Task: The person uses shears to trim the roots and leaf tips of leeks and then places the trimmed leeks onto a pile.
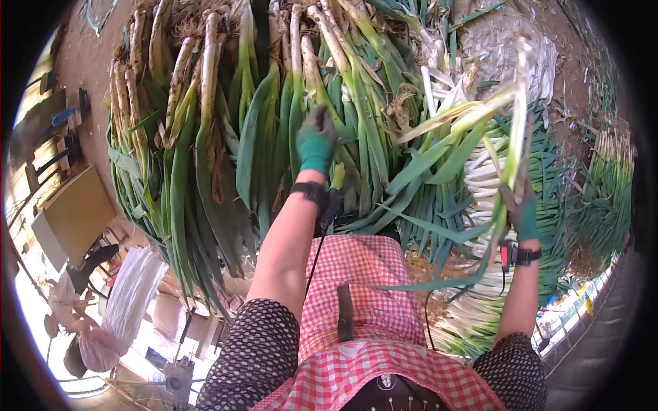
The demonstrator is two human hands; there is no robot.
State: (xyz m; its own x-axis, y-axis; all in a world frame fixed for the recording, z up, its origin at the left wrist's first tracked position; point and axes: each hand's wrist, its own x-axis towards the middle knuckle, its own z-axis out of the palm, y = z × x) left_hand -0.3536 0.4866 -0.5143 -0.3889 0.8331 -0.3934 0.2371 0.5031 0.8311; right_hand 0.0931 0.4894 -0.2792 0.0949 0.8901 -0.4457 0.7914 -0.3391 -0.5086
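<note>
My left hand (317, 140), in a green glove with a dark palm, is over the middle of a big pile of leeks (205, 82). Its fingers are bent together against a leek stalk, though the grip is partly hidden. To the right, my right hand (522, 211) wears a matching glove and is closed round a leek (519, 120). That leek stands with its white root end up, slightly blurred, and long green leaves trail down beside my wrist. Below and behind it lie cleaned leeks (483, 181) in a dense row, white ends to the left.
More leeks (610, 164) are heaped at the far right. Crumpled clear plastic sheeting (510, 51) covers soil behind the pile. On the left are a tan box (74, 216) and a white bundle (137, 291). A red checked apron (363, 281) covers my lap.
</note>
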